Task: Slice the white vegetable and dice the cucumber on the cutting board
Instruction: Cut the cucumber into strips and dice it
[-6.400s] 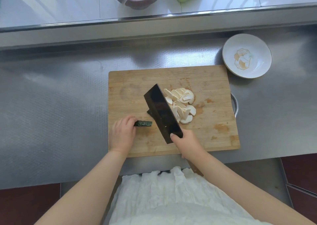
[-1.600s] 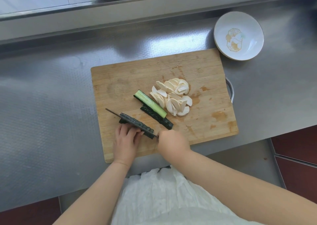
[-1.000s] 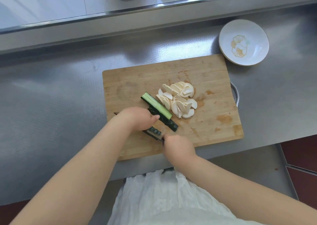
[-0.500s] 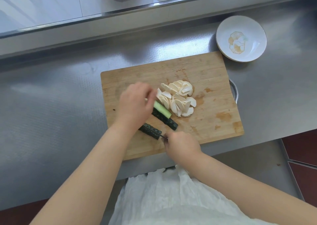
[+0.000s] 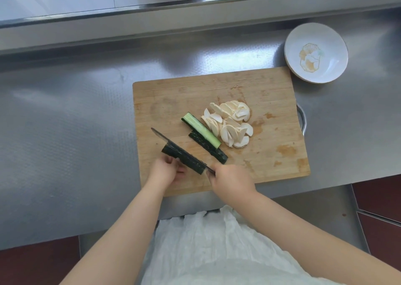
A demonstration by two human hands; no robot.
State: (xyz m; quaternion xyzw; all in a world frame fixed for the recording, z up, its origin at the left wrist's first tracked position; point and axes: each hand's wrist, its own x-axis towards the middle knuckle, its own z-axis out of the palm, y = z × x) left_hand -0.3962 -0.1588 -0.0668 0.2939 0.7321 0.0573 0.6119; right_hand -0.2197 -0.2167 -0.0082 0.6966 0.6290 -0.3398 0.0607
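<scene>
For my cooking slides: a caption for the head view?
Right hand runs the knife along a cucumber piece steadied by the left hand.

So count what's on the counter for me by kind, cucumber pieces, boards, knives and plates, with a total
Cucumber pieces: 3, one held by the left hand at, two lying at and
Board: 1
Knife: 1, in the right hand
Plate: 1
Total: 6

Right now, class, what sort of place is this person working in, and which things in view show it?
Probably a commercial or canteen kitchen: a long stainless steel counter carries a rectangular wooden cutting board with sliced white vegetable and dark green cucumber strips, beside a round white ceramic dish.
</scene>
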